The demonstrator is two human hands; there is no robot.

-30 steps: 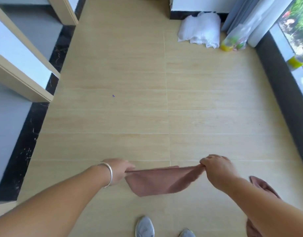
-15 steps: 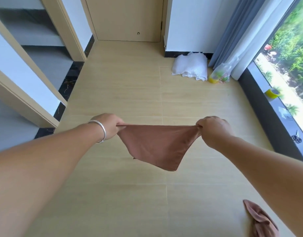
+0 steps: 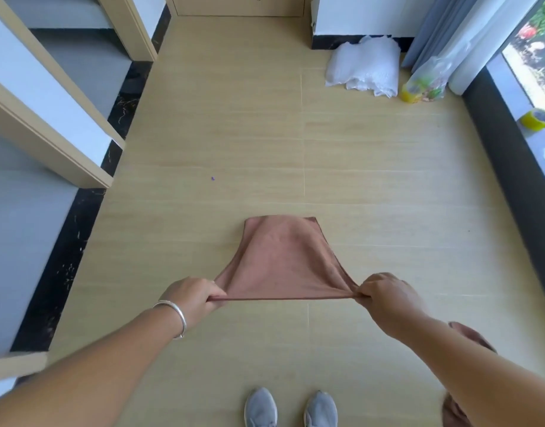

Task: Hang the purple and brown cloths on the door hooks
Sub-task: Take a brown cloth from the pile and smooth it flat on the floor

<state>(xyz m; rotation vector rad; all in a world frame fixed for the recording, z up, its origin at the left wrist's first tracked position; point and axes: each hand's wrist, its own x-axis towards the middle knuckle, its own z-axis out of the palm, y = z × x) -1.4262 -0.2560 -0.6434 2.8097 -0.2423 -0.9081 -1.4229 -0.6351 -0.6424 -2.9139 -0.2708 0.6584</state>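
Note:
I hold a brown cloth (image 3: 285, 260) stretched out flat in front of me above the wooden floor. My left hand (image 3: 194, 294) pinches its near left corner and my right hand (image 3: 388, 295) pinches its near right corner. The far edge of the cloth flares away from me. A second brownish cloth (image 3: 468, 337) hangs under my right forearm, mostly hidden by the arm. A closed door (image 3: 237, 4) is at the far end of the floor; no hooks or purple cloth are in view.
A crumpled white sheet (image 3: 365, 67) and a plastic bag with yellow items (image 3: 423, 84) lie by the far right wall beside curtains (image 3: 443, 32). A yellow tape roll (image 3: 537, 118) sits on the window sill. Wall frames (image 3: 49, 143) line the left. My grey shoes (image 3: 291, 408) stand below.
The view tilted back down toward the floor. The cloth, which hung down between my hands, now billows forward and flat, and both hands have dropped lower.

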